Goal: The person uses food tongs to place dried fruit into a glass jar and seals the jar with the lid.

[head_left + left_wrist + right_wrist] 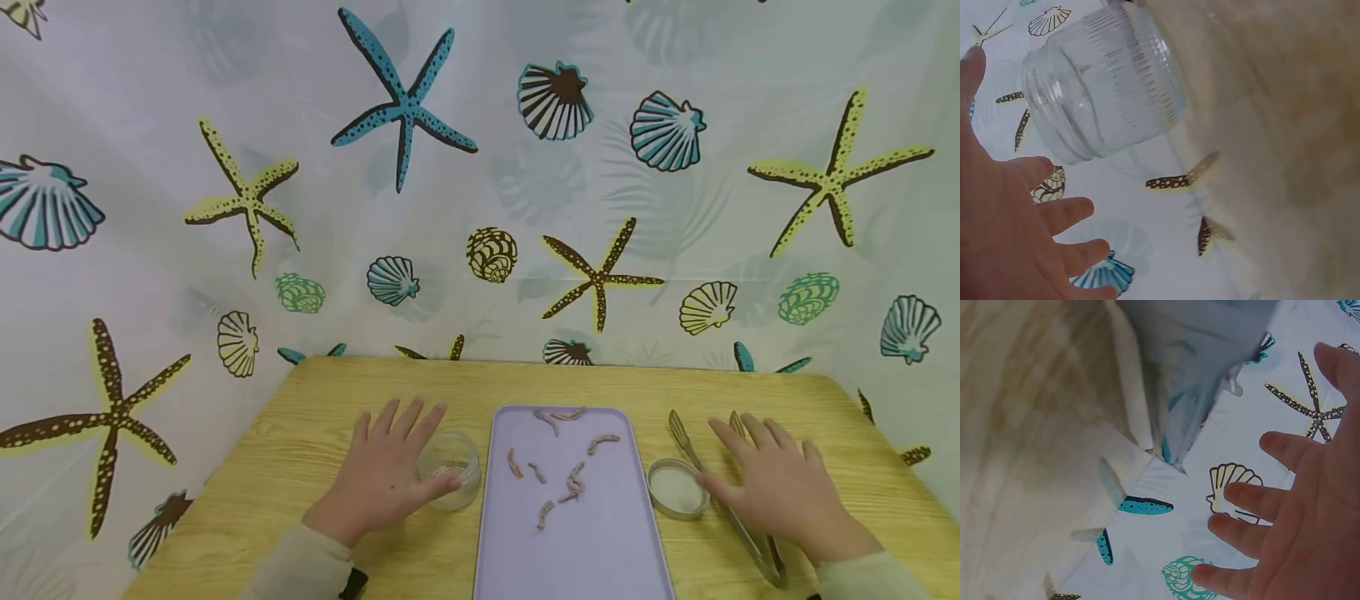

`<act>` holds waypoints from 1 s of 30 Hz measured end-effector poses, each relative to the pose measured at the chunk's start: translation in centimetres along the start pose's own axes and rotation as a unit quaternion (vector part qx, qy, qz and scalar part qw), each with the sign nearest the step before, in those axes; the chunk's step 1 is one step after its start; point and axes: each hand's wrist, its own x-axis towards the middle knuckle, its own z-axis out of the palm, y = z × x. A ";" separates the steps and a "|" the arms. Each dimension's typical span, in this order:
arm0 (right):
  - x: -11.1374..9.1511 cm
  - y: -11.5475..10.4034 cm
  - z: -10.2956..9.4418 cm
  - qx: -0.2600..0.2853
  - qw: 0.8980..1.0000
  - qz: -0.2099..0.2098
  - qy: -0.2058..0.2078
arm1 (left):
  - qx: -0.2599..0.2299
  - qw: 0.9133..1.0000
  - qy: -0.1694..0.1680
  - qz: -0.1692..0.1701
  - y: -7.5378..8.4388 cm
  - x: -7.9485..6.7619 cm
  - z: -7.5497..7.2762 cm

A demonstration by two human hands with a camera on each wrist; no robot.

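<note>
My left hand (390, 479) is held over the left side of the table with its fingers spread, holding nothing. Its thumb overlaps the clear glass jar (459, 454) in the head view; the left wrist view shows the ribbed jar (1116, 81) beside the hand, uncapped. Metal tongs (684, 439) lie on the right, partly hidden by my right hand (783, 487), whose spread fingers grip nothing. Close to that thumb is a round jar lid (677, 489). Between the hands sits a lilac tray (577, 558) with several brown, wrinkled, worm-like strips (576, 482).
The wooden table (420, 379) runs back to a hanging white sheet (480, 192) printed with starfish and shells. More of the sheet hangs along the left and right sides. The tray's near end runs out of the head view.
</note>
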 end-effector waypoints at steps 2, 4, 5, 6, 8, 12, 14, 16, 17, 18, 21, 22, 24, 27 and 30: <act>-0.2 0.2 0.2 0.011 1.000 0.005 -0.012 | -0.036 0.999 -0.017 -0.007 -0.2 -0.1 0.5; -0.4 0.5 0.5 0.022 0.999 0.012 -0.027 | -0.090 0.995 -0.040 -0.017 -0.4 0.0 0.9; -0.4 0.6 0.6 0.026 0.999 0.015 -0.035 | -0.120 0.991 -0.052 -0.021 -0.5 0.0 1.0; -0.5 0.8 0.7 0.032 0.998 0.019 -0.045 | -0.152 0.986 -0.066 -0.028 -0.5 0.1 1.2; -0.6 1.1 0.8 0.041 0.997 0.025 -0.062 | -0.217 0.971 -0.089 -0.040 -0.7 0.2 1.4; -0.6 1.5 1.0 0.060 0.993 0.037 -0.089 | -0.321 0.936 -0.128 -0.063 -1.3 0.4 1.8; -0.7 1.6 1.2 0.068 0.992 0.043 -0.097 | -0.355 0.922 -0.139 -0.069 -1.6 0.5 2.1; -0.7 1.8 1.3 0.076 0.991 0.047 -0.103 | -0.385 0.909 -0.145 -0.067 -1.9 0.5 2.5; -0.6 1.8 1.3 0.079 0.990 0.049 -0.105 | -0.396 0.904 -0.146 -0.066 -2.1 0.6 2.7; -0.6 1.8 1.4 0.082 0.989 0.051 -0.108 | -0.406 0.900 -0.144 -0.065 -2.2 0.6 2.9; -0.4 1.9 1.4 0.089 0.987 0.058 -0.121 | -0.436 0.887 -0.138 -0.063 -2.5 0.6 3.5; -0.3 1.9 1.5 0.093 0.985 0.062 -0.129 | -0.443 0.884 -0.135 -0.066 -2.5 0.6 3.7; -0.2 2.0 1.5 0.102 0.981 0.070 -0.148 | -0.459 0.876 -0.128 -0.073 -2.6 0.7 4.1; 0.0 2.2 1.5 0.120 0.973 0.081 -0.177 | -0.484 0.863 -0.122 -0.075 -2.7 0.6 4.6; 0.1 2.4 1.5 0.133 0.968 0.082 -0.197 | -0.510 0.849 -0.118 -0.070 -2.8 0.5 5.1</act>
